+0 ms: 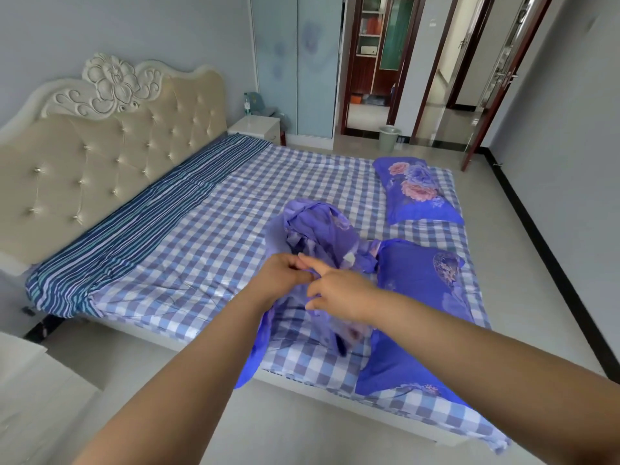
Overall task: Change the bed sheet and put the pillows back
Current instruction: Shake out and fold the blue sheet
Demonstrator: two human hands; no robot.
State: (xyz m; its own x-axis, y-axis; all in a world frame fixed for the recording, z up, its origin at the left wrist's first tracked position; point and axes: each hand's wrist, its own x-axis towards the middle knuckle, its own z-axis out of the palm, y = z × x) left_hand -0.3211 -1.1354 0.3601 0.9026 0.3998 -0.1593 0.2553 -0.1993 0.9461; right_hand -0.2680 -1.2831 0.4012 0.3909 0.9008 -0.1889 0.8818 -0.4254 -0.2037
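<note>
A bunched purple floral sheet (318,229) hangs over the near side of the bed, partly lifted and blurred lower down. My left hand (280,276) is closed on a fold of it. My right hand (339,297) grips the same cloth just beside it, index finger stretched out. The bed carries a blue-and-white checked cover (208,250), with a blue striped cloth (134,226) along the headboard side. Two purple floral pillows lie toward the foot: one (416,189) at the far corner, the other (422,283) right of my hands.
The padded cream headboard (100,156) stands at the left. A white nightstand (258,127) and a wardrobe (295,62) are beyond the bed, with a bin (389,137) by the open doorway. Tiled floor (302,424) runs along the near side and the foot.
</note>
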